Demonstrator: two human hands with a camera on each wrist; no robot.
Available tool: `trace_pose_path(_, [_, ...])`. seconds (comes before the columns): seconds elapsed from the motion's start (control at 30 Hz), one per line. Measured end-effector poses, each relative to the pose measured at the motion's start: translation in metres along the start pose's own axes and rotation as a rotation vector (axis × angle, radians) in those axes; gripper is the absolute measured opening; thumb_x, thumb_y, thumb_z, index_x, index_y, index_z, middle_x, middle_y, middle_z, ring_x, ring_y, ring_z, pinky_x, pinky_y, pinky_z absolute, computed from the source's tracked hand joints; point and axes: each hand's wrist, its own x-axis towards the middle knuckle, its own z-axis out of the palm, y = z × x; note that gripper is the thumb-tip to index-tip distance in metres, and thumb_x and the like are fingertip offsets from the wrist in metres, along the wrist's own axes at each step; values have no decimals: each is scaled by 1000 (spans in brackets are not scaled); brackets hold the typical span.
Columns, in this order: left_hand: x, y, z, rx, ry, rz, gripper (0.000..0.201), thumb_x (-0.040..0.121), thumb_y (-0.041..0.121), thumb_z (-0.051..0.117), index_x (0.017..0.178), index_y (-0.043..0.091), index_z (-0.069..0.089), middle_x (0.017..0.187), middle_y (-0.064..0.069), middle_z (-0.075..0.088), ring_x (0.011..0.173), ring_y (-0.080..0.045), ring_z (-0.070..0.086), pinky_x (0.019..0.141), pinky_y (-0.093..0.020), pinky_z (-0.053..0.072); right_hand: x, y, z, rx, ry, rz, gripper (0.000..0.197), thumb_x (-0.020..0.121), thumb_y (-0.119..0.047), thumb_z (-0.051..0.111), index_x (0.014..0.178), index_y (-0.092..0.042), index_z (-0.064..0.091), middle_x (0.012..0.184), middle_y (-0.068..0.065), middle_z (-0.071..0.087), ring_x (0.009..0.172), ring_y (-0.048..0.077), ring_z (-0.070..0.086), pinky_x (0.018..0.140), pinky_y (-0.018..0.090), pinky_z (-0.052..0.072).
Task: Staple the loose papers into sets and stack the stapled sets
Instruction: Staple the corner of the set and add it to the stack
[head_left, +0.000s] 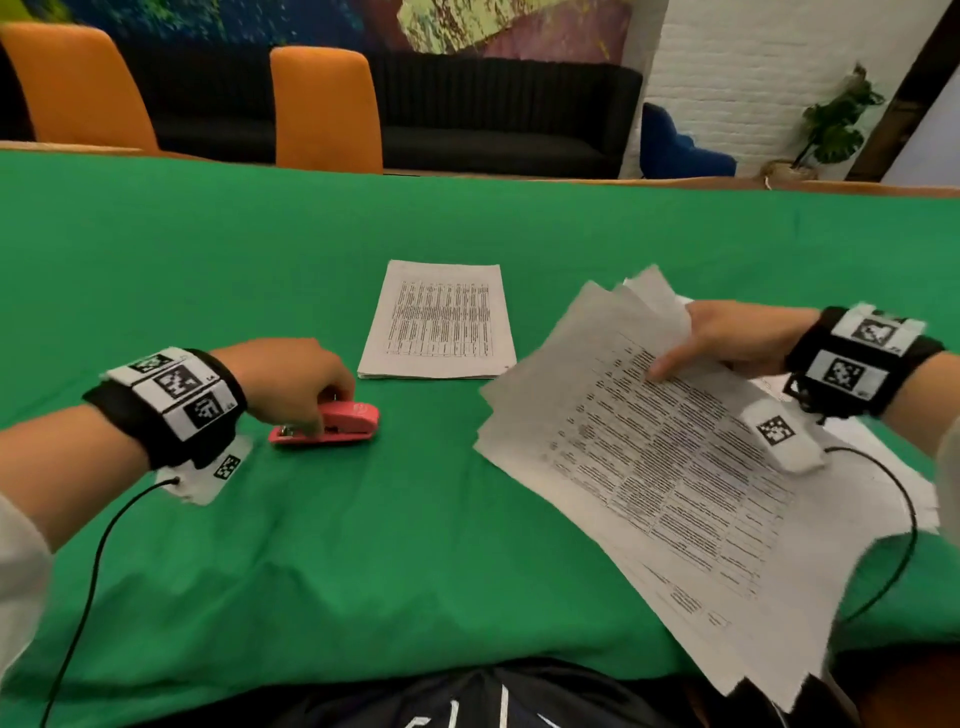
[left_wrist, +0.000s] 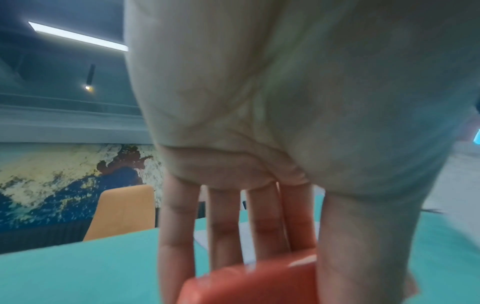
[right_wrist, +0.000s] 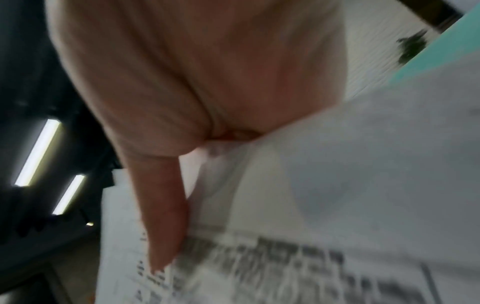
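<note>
On green cloth (head_left: 260, 291), left of centre: red stapler (head_left: 332, 423), lying flat, long side toward the viewer. Left hand (head_left: 291, 379) down over its near end, fingers (left_wrist: 176, 226) straight and slightly spread behind it in the wrist view, thumb alongside on the right; touching the casing, yet whether actually gripping cannot be told. Stapler (left_wrist: 252, 283) low in that same view, orange-red and blurred.

Beyond and right of the stapler, well apart from it: neat stack (head_left: 439, 322) of printed sheets, flat, edges squared.

To the right: fanned sheaf of loose papers (head_left: 649, 467), corners splayed, near end hanging past the table edge. Right hand (head_left: 727, 338) pinching the sheaf at its far right edge, thumb on top of the printed face, other fingers hidden beneath. Wrist view blurred: thumb (right_wrist: 163, 216) pressed along the papers (right_wrist: 337, 205).

More white sheets (head_left: 883, 457) flat on the cloth under the right wrist.

Past the table: two orange chairs (head_left: 327, 109), black sofa (head_left: 498, 114), potted plant (head_left: 831, 124).
</note>
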Motion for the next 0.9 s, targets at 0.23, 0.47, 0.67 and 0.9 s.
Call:
trace_pose_path(0.23, [-23, 0, -62, -135, 506, 273, 40, 80, 8, 83, 104, 40, 76, 97, 16, 72, 91, -16, 64, 86, -40, 54, 25, -76, 57, -615, -163, -1, 31, 83, -27, 86, 105, -17, 67, 94, 3, 77, 80, 22, 75, 70, 36, 62])
trace_pose_path(0.47, [-20, 54, -41, 39, 561, 596, 32, 83, 14, 80, 106, 37, 78, 106, 18, 72, 104, -13, 61, 95, -40, 47, 75, -86, 145, -938, -63, -250, 55, 83, -35, 86, 129, -19, 61, 118, 0, 66, 105, 22, 61, 83, 31, 46])
trace_pose_path(0.67, [11, 72, 12, 220, 386, 650, 40, 79, 11, 74, 107, 39, 75, 116, 16, 67, 114, -16, 58, 103, -41, 43, 53, -58, 156, -862, 163, -433, 91, 77, -49, 87, 152, -28, 40, 147, 0, 47, 133, 23, 43, 111, 44, 42])
trace_pose_path(0.9, [2, 72, -9, -118, 409, 195, 42, 98, 37, 49, 138, 32, 58, 130, 3, 62, 112, -20, 63, 90, -40, 56, 29, -28, 154, -901, -98, -263, 95, 84, -57, 79, 161, -30, 30, 166, -3, 27, 149, 22, 28, 122, 44, 31])
